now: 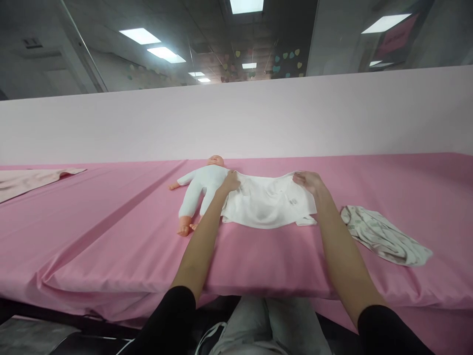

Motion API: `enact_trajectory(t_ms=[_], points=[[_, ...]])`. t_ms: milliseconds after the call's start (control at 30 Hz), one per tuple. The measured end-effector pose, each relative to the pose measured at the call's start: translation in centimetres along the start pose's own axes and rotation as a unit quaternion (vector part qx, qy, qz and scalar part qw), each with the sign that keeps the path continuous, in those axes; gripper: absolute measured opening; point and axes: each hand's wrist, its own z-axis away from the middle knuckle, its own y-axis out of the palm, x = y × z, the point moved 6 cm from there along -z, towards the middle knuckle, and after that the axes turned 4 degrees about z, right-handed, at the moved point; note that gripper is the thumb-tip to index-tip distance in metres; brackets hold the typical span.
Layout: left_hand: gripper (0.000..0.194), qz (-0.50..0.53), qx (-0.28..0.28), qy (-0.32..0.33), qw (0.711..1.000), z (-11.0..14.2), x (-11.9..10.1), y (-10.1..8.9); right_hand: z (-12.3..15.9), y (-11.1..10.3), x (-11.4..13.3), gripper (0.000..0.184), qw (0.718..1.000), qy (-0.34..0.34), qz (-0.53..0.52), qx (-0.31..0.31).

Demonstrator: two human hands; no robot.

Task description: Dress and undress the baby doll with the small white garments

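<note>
A small white baby shirt (pixel 269 202) lies spread on the pink-covered table in front of me. My left hand (pixel 231 182) is closed on its far left corner, with the fingers curled over the cloth. At the far right corner, my right hand (pixel 309 181) pinches the edge between thumb and fingers. A short sleeve pokes out at the shirt's near right side, and a small mark shows on the fabric. Just left of my left hand, a baby doll (pixel 204 180) in a white body lies on its back, one leg partly hidden by my left forearm.
A crumpled patterned cloth (pixel 386 234) lies to the right of my right forearm. At the far left is a pale pink cloth (pixel 31 181). The pink table cover (pixel 121 246) hangs over the near edge, and a white wall (pixel 236 123) stands behind the table.
</note>
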Motion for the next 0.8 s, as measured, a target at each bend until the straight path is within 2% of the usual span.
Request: enact_trajectory(t_ms=[67, 133, 233, 300, 467, 567, 667, 800], points=[[0.047, 0.008, -0.024, 0.029, 0.999, 0.0, 0.4, 0.8, 0.0, 0.5, -0.7, 0.026, 0.999, 0.007, 0.007, 0.049], [0.056, 0.011, -0.053, 0.058, 0.997, 0.2, 0.9, 1.4, 0.2, 0.7, -1.6, 0.048, 0.994, 0.016, 0.053, 0.093], [0.057, 0.016, -0.056, 0.074, 0.996, 0.8, 1.7, 2.4, 0.3, 0.5, -2.6, 0.065, 0.984, 0.014, 0.143, 0.102], [0.055, 0.018, -0.050, 0.072, 0.996, 1.0, 2.2, 2.8, 0.1, 0.7, -2.9, 0.061, 0.972, -0.007, 0.211, 0.104], [0.046, 0.007, -0.055, 0.044, 0.998, 0.8, 2.8, 2.9, -0.8, 2.4, -3.9, 0.041, 0.907, -0.064, 0.401, 0.110], [0.039, -0.015, 0.004, 0.032, 0.999, 0.6, 2.6, 3.6, -0.8, 3.5, -4.9, 0.037, 0.880, -0.077, 0.454, 0.116], [0.041, -0.030, 0.078, 0.038, 0.996, 1.0, 2.3, 4.7, -0.6, 4.4, -5.9, 0.038, 0.845, -0.088, 0.514, 0.118], [0.049, -0.049, 0.093, 0.013, 0.994, 1.8, 2.7, 5.5, -0.9, 4.9, -6.9, 0.041, 0.809, -0.098, 0.568, 0.113]])
